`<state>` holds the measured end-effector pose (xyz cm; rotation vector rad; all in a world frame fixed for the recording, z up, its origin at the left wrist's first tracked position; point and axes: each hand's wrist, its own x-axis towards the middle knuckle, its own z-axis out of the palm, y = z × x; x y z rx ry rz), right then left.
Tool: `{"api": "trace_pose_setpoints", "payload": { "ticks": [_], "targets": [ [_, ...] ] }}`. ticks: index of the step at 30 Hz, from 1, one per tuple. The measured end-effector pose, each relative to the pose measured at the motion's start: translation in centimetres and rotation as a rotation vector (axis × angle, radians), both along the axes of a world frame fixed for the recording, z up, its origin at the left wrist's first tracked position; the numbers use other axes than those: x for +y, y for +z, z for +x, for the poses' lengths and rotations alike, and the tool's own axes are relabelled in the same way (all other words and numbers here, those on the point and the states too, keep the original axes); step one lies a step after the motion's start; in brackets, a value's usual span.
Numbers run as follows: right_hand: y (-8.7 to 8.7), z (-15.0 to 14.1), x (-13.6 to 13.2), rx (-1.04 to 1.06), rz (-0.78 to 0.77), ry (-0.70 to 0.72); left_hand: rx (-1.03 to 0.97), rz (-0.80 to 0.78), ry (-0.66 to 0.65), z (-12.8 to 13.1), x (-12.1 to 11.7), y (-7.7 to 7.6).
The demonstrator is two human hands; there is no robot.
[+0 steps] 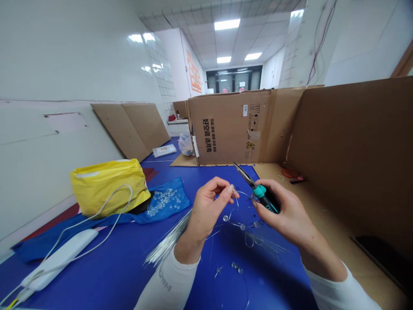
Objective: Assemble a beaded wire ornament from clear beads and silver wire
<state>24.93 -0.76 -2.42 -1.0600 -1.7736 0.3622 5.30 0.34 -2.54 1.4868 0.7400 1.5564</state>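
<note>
From here I see the right hand (pixel 284 213) wrapped closed around teal-handled pliers (pixel 260 192), tips pointing up and away, and the left hand (pixel 206 207) pinched on what looks like a thin wire (pixel 237 197). Clear beads (pixel 241 226) on wire lie on the blue surface (pixel 97 275) below, with a bundle of wire rods (pixel 169 242) beside the left wrist — more beads sit on a blue cloth (pixel 164 202).

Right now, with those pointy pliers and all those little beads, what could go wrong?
The teal-handled pliers in the right hand are close to the left hand, so a slip might pinch or poke its fingers. The bundle of thin wires lies by the left wrist and might scratch it. The loose clear beads on the blue mat could probably get bumped and roll away.
</note>
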Motion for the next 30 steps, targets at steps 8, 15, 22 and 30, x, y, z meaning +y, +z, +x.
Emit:
{"api": "trace_pose_setpoints", "payload": {
  "ticks": [8, 15, 22, 30],
  "targets": [
    [0.0, 0.1, -0.1, -0.033, 0.028, -0.006, -0.052, 0.014, -0.015, 0.2, 0.0, 0.1],
    [0.2, 0.4, -0.5, -0.042, -0.017, -0.004, -0.003, 0.089, 0.058, 0.2, 0.2, -0.5],
    [0.7, 2.4, -1.1, -0.076, 0.049, -0.014, 0.046, 0.159, 0.093, 0.0, 0.1, -0.6],
    [1.2, 5.0, -2.3, -0.222, 0.114, 0.013, 0.07, 0.169, 0.167, -0.3, -0.1, -0.4]
  ]
}}
